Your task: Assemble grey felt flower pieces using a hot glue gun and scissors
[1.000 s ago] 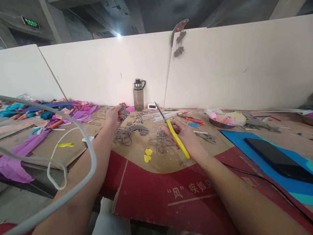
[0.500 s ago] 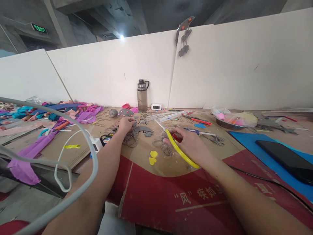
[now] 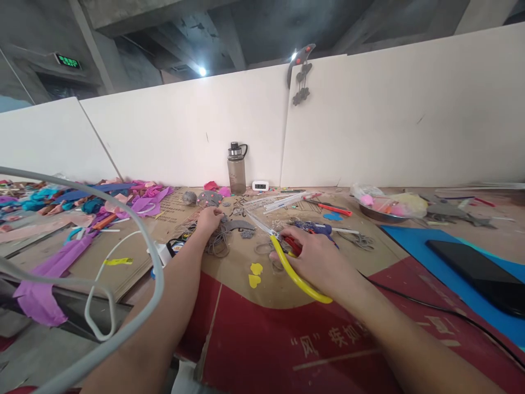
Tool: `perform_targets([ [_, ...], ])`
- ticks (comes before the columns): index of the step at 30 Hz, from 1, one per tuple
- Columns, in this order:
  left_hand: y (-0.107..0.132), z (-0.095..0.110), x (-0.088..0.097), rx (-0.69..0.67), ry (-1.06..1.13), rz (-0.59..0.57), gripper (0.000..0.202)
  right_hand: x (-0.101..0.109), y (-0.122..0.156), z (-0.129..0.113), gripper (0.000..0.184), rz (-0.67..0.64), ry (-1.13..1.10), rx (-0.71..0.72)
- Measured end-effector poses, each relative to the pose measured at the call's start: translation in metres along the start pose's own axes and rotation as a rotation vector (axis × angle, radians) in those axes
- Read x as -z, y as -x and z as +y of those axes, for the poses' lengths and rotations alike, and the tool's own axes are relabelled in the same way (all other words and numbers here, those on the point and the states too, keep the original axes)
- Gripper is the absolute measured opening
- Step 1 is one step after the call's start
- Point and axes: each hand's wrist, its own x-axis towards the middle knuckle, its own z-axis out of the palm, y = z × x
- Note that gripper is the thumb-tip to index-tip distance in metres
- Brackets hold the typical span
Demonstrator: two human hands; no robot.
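Observation:
My right hand is closed round yellow-handled scissors, whose blades point up and left over the cardboard. A red-handled tool lies under its fingers. My left hand reaches forward onto a heap of grey cut strips, fingers curled down on it; whether it holds any is hidden. A grey crescent piece lies just right of that hand. Two yellow heart cutouts lie between my arms.
A water bottle and a small clock stand at the white partition. Coloured fabric scraps are piled at left. A white cable loops at the near left. A metal dish, blue sheet and black phone lie right.
My left hand came down from holding a grey piece in the air onto the grey strips. My right hand lowered the scissors toward the table; the view shifted.

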Motion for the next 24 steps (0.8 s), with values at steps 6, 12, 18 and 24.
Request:
perform_targets([
  [6, 0.005, 0.011, 0.007, -0.051, 0.101, 0.060, 0.011, 0.007, 0.002, -0.005, 0.027, -0.121, -0.029, 0.067],
  [12, 0.018, 0.042, 0.017, -0.138, 0.700, -0.063, 0.022, 0.014, 0.016, 0.017, 0.024, -0.377, -0.052, 0.210],
  [18, 0.033, 0.058, 0.010, -0.220, 0.560, -0.458, 0.021, 0.014, 0.033, 0.029, 0.042, -0.546, -0.076, 0.257],
  [24, 0.027, 0.051, 0.002, -0.289, 0.306, -0.500, 0.018, 0.015, 0.042, 0.027, 0.070, -0.508, -0.075, 0.270],
])
